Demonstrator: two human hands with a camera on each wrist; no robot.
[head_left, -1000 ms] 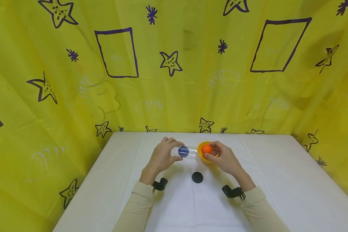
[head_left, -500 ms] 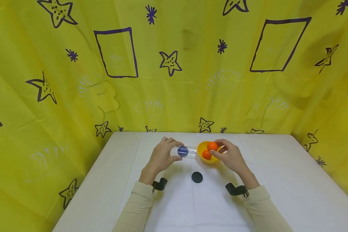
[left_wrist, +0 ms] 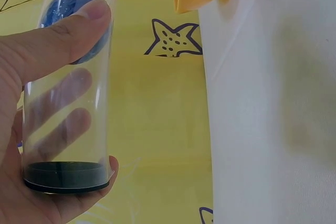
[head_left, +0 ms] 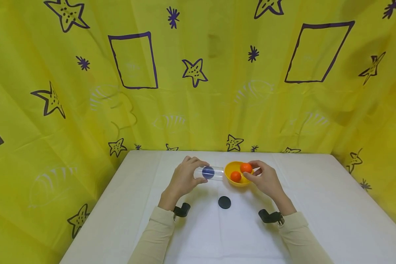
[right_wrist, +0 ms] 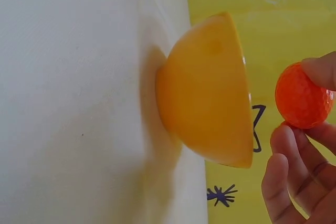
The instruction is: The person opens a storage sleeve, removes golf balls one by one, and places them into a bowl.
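My left hand (head_left: 184,177) grips a clear plastic tube (left_wrist: 68,103). A blue ball (left_wrist: 73,11) sits inside the tube, and a dark cap (left_wrist: 65,177) closes one end. The tube's other end points toward a yellow bowl (head_left: 238,183). Between thumb and fingers, my right hand (head_left: 264,178) pinches an orange dimpled ball (right_wrist: 303,96) just above the bowl's rim. Inside the bowl lies a second orange ball (head_left: 235,176). From the right wrist camera the bowl (right_wrist: 205,93) shows from the side, hiding what it contains.
A black round disc (head_left: 224,202) lies on the white table (head_left: 214,238) in front of the bowl, between the two forearms. Behind the table hangs a yellow curtain (head_left: 171,106) with star drawings.
My right hand has lifted one orange ball out of the bowl's middle toward its right rim, uncovering the other ball. The left hand and the tube stay in place.
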